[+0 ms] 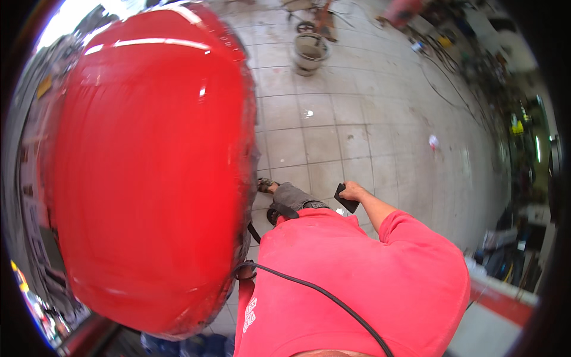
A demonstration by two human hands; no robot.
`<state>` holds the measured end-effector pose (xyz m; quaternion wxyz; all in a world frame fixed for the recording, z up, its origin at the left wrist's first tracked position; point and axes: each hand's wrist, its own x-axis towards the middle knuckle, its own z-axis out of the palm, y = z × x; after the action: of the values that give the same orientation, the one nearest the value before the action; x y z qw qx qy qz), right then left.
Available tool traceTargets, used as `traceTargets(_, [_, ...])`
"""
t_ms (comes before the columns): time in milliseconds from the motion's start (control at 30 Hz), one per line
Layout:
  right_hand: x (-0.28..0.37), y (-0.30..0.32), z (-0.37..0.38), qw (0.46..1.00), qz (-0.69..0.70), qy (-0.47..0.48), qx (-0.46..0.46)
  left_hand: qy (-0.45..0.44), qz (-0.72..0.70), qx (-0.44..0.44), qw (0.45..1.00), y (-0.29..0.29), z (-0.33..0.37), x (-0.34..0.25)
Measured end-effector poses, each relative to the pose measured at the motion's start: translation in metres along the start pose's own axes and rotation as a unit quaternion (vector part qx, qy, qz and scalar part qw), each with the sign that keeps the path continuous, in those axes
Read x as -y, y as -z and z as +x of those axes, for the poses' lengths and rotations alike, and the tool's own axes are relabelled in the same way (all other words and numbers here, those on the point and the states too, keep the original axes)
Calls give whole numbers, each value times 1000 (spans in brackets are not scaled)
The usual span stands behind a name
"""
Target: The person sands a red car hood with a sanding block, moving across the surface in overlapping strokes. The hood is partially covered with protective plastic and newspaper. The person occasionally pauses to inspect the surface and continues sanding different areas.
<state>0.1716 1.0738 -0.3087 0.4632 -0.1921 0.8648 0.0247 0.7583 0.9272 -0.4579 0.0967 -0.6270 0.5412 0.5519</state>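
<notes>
My right hand (353, 190) is out to the right of my body, its fingers closed round a flat black rectangular object (347, 199); its exact kind does not show. My left hand does not show. A large glossy red car body panel (148, 178) fills the left side, close beside my body. Crumpled covering runs along the panel's right edge. Across the front of my red shirt (357, 279) lies a black cable or hose (321, 290).
Grey tiles cover the floor (324, 143). A bucket (310, 50) stands on it ahead, beside a wheeled thing. Hoses (443, 89) and clutter lie along the right side. A small white and red item (433, 141) is on the floor to the right.
</notes>
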Motion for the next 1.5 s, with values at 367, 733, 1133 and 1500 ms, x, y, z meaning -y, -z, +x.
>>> traceTargets(367, [-112, -19, -124, 859, 460, -106, -198, -149, 30, 109, 982, -38, 42, -105])
traceTargets(733, [43, 126, -33, 791, 505, 340, -62, -228, -90, 182, 952, -75, -16, -491])
traceTargets(1133, [-108, 231, 33, 866, 408, 254, -137, -503, 54, 66, 860, -276, 4, -684])
traceTargets(1500, [-350, 145, 45, 741, 619, -206, -159, -536, 158, -6, 829, -333, 73, -922])
